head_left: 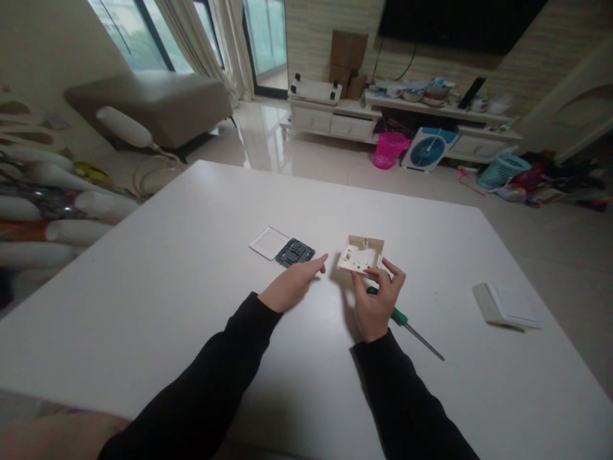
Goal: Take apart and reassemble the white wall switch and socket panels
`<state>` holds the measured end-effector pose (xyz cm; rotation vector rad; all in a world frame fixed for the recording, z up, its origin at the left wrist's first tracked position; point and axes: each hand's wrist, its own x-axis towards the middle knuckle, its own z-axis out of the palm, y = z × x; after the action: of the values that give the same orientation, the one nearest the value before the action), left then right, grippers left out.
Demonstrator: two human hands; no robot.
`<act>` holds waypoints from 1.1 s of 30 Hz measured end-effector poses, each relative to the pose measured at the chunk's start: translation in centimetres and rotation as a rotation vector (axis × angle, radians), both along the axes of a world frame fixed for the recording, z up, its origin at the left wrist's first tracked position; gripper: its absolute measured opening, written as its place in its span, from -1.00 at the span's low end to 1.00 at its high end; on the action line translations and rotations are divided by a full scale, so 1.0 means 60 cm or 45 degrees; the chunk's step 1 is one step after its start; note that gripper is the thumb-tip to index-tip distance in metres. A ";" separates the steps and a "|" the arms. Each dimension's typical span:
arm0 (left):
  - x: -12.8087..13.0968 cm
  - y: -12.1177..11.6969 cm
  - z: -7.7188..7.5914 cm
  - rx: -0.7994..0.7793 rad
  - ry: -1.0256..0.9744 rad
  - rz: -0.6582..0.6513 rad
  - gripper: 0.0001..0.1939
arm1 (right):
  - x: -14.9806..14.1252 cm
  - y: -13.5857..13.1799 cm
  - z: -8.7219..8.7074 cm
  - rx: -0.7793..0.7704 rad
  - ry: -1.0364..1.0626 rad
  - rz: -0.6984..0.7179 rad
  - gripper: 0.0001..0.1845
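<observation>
My right hand (376, 300) grips the near edge of a shallow white square switch back box (360, 253), held a little above the table with its hollow side up. My left hand (297, 281) is over the table to the left of the box, empty as far as I can see, index finger stretched toward it. Just beyond that hand lies a black switch frame (295, 252), next to a clear square cover (269, 243). A screwdriver with a green handle (399, 316) lies partly behind my right hand, its shaft pointing toward the lower right.
The white table (167, 275) fills the foreground. Near its right edge lies a white switch panel (510, 305). Beyond stand a low TV cabinet (330, 121), a pink basket (389, 151) and a blue fan (428, 150). White-wrapped rails (81, 231) are at the left.
</observation>
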<state>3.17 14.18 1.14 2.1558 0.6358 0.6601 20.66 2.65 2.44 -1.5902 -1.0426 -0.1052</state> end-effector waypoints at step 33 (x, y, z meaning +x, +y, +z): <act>-0.160 -0.011 -0.089 0.328 0.283 0.600 -0.51 | -0.007 0.002 -0.021 -0.423 -0.138 0.402 -0.82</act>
<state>-6.42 13.54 -4.18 2.3547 1.2625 0.7860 20.22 2.76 1.17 -1.7042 -1.4409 0.2087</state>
